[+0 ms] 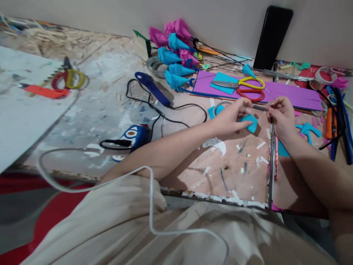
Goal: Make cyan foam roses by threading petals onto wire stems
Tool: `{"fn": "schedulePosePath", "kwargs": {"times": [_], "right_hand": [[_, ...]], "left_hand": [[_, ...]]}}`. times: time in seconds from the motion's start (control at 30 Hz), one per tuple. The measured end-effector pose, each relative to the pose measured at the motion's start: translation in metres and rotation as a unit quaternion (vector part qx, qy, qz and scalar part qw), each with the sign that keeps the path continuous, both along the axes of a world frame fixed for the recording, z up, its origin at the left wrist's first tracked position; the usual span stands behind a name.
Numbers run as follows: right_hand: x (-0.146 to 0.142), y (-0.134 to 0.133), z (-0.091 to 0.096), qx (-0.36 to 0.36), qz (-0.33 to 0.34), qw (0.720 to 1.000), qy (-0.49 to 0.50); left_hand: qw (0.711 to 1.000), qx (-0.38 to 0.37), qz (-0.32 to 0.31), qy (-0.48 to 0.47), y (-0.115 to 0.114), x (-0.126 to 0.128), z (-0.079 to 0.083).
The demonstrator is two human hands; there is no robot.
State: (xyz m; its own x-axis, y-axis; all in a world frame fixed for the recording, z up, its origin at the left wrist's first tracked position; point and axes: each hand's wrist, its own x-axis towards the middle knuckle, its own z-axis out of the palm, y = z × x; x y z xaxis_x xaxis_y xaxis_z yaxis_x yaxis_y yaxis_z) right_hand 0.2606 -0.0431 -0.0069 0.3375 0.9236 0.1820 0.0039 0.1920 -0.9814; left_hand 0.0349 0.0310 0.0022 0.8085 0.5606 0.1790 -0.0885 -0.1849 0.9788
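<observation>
My left hand (238, 114) is closed, its thumb over a small blue piece (252, 124) that looks like foam or crepe sheet. Between my two hands runs a thin dark rod (259, 107), with one end close to my left fingers. Pinched together, the fingers of my right hand (281, 112) grip its other end. Just beyond lie scissors (250, 88) with yellow and red handles, on a blue square (223, 84) and a purple sheet (292, 96). A ring-shaped coil (220, 107) sits by my left wrist, over more blue material.
Pink and blue flower-like cones (176, 55) on dark wires lie at the back. A black phone (273, 36) leans on the wall. To the left are a corded blue tool (153, 88), an orange cutter (45, 91) and pliers (67, 78). A white cable (151, 198) crosses my lap.
</observation>
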Motion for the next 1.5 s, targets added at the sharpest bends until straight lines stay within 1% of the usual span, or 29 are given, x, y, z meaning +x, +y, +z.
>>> {"fn": "schedulePosePath", "kwargs": {"times": [0.1,0.17,0.23,0.27,0.3,0.37,0.43,0.47,0.5,0.53,0.57,0.63,0.73,0.8,0.87,0.97,1.03,1.07,1.2,1.27,1.33,1.4,1.5], "right_hand": [[0.0,-0.002,0.004,-0.009,0.002,1.0,-0.016],[-0.002,-0.004,0.007,-0.013,0.002,0.999,-0.034],[-0.003,-0.004,0.009,-0.012,-0.003,0.998,-0.061],[-0.004,-0.004,0.009,-0.011,-0.005,0.997,-0.075],[-0.005,-0.005,0.01,-0.011,-0.008,0.996,-0.088],[-0.006,-0.005,0.01,-0.013,-0.008,0.994,-0.108],[-0.005,-0.005,0.01,-0.016,-0.007,0.993,-0.116],[-0.005,-0.005,0.01,-0.016,-0.007,0.993,-0.115],[-0.004,-0.004,0.01,-0.015,-0.007,0.993,-0.114],[-0.003,-0.004,0.009,-0.014,-0.005,0.994,-0.111],[-0.003,-0.004,0.009,-0.013,-0.002,0.994,-0.11],[-0.001,-0.004,0.008,-0.013,0.005,0.994,-0.11],[0.0,-0.006,0.008,-0.016,0.001,0.993,-0.116],[-0.001,-0.008,0.01,-0.02,-0.001,0.993,-0.114],[-0.001,-0.01,0.012,-0.025,0.005,0.994,-0.11],[-0.003,-0.012,0.016,-0.035,0.016,0.993,-0.112],[-0.003,-0.013,0.017,-0.044,0.022,0.992,-0.116],[-0.003,-0.014,0.018,-0.048,0.023,0.992,-0.119],[-0.002,-0.013,0.018,-0.046,0.031,0.992,-0.113],[-0.002,-0.014,0.018,-0.048,0.033,0.992,-0.111],[-0.003,-0.016,0.018,-0.054,0.033,0.991,-0.116],[-0.003,-0.018,0.019,-0.058,0.035,0.99,-0.126],[-0.004,-0.022,0.021,-0.063,0.041,0.988,-0.136]], "left_hand": [[0.997,0.05,-0.061,0.002,0.004,-0.004,0.001],[0.99,0.084,-0.105,0.036,0.007,-0.008,0.003],[0.979,0.136,-0.128,0.081,0.008,-0.011,0.005],[0.974,0.171,-0.121,0.092,0.009,-0.012,0.005],[0.968,0.21,-0.097,0.093,0.009,-0.012,0.006],[0.956,0.28,-0.02,0.081,0.009,-0.011,0.006],[0.942,0.322,0.062,0.079,0.01,-0.011,0.006],[0.934,0.334,0.09,0.085,0.011,-0.011,0.006],[0.928,0.345,0.102,0.094,0.012,-0.012,0.005],[0.923,0.359,0.098,0.1,0.013,-0.013,0.004],[0.916,0.378,0.079,0.106,0.013,-0.015,0.003],[0.893,0.434,0.016,0.121,0.013,-0.018,0.001],[0.834,0.528,-0.07,0.145,0.009,-0.022,0.002],[0.797,0.575,-0.108,0.153,0.006,-0.023,0.007],[0.768,0.606,-0.14,0.155,0.003,-0.023,0.012],[0.741,0.638,-0.168,0.125,0.002,-0.024,0.015],[0.733,0.655,-0.156,0.095,0.003,-0.025,0.013],[0.731,0.663,-0.14,0.081,0.004,-0.025,0.012],[0.715,0.697,-0.049,0.022,0.007,-0.026,0.008],[0.708,0.706,-0.016,0.025,0.007,-0.026,0.007],[0.712,0.7,0.005,0.049,0.007,-0.026,0.007],[0.727,0.684,0.017,0.057,0.007,-0.027,0.006],[0.745,0.666,0.009,0.036,0.007,-0.029,0.007]]}}
